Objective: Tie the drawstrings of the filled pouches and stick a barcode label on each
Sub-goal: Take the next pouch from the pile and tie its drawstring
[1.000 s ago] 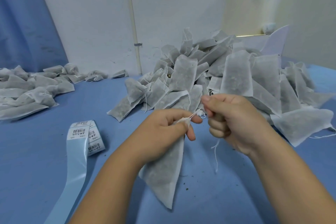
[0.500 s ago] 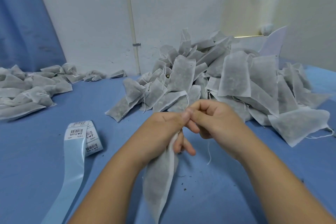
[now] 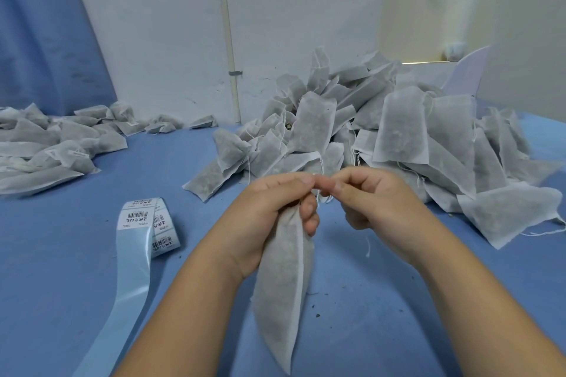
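My left hand point(image 3: 272, 211) grips the gathered neck of a filled grey-white pouch point(image 3: 283, 291), which hangs down over the blue table point(image 3: 76, 269). My right hand point(image 3: 370, 196) pinches the thin white drawstring point(image 3: 320, 193) right at the neck, fingertip to fingertip with the left. A loose string end point(image 3: 367, 249) dangles below the right hand. A strip of barcode labels point(image 3: 147, 223) lies curled on the table to the left, its bare backing trailing toward me.
A big heap of filled pouches point(image 3: 382, 131) rises behind my hands and spreads to the right. A flatter group of pouches point(image 3: 46, 147) lies at far left. A white wall with a vertical pipe point(image 3: 228, 40) stands behind the table. Dark crumbs dot the cloth.
My right hand moved in from the right to meet the left at the pouch neck. The pouch swung from slanted to hanging nearly straight down.
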A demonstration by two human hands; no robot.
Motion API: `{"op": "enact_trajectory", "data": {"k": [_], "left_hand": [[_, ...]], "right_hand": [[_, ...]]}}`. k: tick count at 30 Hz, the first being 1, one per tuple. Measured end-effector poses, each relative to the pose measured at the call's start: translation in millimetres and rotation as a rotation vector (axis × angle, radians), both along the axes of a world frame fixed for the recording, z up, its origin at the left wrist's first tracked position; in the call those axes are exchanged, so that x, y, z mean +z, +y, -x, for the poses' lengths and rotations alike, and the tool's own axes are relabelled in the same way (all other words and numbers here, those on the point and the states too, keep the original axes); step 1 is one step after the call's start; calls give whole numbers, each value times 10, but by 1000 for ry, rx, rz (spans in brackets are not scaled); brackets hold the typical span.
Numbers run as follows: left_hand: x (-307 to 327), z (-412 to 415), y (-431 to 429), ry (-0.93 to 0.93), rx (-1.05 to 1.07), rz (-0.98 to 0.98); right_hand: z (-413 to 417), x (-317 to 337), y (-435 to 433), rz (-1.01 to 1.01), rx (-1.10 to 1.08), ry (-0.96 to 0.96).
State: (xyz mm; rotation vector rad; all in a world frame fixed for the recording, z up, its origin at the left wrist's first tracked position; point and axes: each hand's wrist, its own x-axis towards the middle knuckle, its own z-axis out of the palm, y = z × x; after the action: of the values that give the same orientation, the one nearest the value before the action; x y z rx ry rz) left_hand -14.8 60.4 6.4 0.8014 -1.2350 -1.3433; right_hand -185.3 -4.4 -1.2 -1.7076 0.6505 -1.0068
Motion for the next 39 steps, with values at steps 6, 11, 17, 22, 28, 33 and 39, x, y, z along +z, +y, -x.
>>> {"op": "enact_trajectory", "data": {"k": [6,11,17,22,28,33,39], "left_hand": [[-12,49,-10,70,134,40],[-37,70,-44,-307,469,100],[-73,141,1,-748,536,294],[-69,180,27,-811,478,353],[4,211,56,-558,325,202],[49,205,63,-247,182,22],[48,140,26,42,180,-167]], "right_hand": [[-141,-37,55,115,-176,41],[-141,-67,81,480,-318,248],[-97,14,147,689,-341,177],[-40,78,178,517,-273,33],[-10,122,155,242,-195,-112],[-54,60,102,105,-240,89],[-35,27,52,336,-526,310]]}}
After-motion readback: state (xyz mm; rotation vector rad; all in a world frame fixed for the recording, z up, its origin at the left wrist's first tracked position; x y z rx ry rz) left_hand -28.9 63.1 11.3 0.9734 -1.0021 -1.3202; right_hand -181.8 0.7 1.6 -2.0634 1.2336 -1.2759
